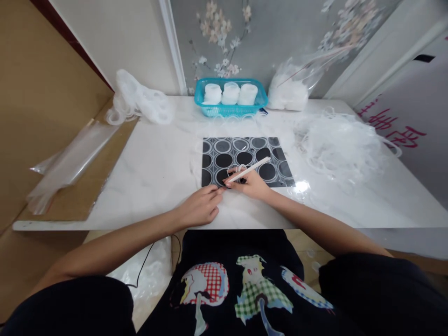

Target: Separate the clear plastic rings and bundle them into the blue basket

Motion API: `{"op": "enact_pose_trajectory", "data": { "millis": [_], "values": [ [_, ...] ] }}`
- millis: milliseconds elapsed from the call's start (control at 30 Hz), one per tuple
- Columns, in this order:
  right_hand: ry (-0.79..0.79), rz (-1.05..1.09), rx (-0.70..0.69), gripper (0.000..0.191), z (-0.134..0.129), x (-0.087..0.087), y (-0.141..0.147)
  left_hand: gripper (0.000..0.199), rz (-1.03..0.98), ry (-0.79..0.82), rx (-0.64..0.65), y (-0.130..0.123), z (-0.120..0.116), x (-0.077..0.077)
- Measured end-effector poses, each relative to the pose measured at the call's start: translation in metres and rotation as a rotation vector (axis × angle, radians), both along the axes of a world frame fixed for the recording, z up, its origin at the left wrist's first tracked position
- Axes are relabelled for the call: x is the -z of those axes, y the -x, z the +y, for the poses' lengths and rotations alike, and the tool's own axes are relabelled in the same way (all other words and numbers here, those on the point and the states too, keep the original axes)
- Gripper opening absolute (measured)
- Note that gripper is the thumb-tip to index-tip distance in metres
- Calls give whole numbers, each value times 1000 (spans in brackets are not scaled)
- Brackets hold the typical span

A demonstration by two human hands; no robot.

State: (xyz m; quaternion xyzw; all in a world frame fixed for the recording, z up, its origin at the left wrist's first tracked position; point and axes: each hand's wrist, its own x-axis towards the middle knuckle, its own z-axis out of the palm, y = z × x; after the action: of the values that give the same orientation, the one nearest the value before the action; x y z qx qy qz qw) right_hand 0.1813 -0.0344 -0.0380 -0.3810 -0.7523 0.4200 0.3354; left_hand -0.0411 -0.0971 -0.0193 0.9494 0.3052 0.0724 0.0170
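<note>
In the head view, my right hand (252,185) is closed around a slim white stick (255,166), held like a pen and slanting up to the right. A clear ring-like loop (241,167) shows by its fingers; whether the hand grips it too I cannot tell. My left hand (200,206) rests at the front of the table with curled fingers, its fingertips meeting those of the right hand. Anything pinched there is too small to make out. Under the fingertips lies a dark mat (224,160) printed with pale circles.
A blue basket (201,103) with three white rolls stands against the wall. Beside it is a clear bag (289,93) of white material. Translucent rings (338,144) are heaped at right, with more (140,100) at back left. Plastic sleeves (75,161) lie on cardboard (101,179) at left.
</note>
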Motion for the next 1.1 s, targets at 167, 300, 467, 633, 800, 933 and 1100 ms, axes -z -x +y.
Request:
{"op": "enact_pose_trajectory", "data": {
  "millis": [167, 300, 467, 633, 800, 933, 1100],
  "values": [
    [4, 11, -11, 9, 0, -1, -2, 23, 28, 23, -13, -2, -1, -3],
    [-12, -6, -2, 9, 1, 0, -2, 24, 14, 23, -11, -1, -1, -4],
    [-135, -70, -20, 11, -4, 6, -3, 23, -1, 24, -14, -1, -2, -3],
    [-521, -190, -164, 23, -10, 12, -2, 22, -17, 79, -27, -3, 0, -5],
    [-487, -183, 328, 30, 55, -23, -13, 27, -23, 96, -42, 0, -2, -2],
    [-329, 58, 633, 30, 91, -62, -28, 20, -142, 106, -21, 6, 0, 0],
    [212, 468, 296, 21, 54, -80, -23, 13, -636, 59, -162, -8, 33, -42]
  ]
}}
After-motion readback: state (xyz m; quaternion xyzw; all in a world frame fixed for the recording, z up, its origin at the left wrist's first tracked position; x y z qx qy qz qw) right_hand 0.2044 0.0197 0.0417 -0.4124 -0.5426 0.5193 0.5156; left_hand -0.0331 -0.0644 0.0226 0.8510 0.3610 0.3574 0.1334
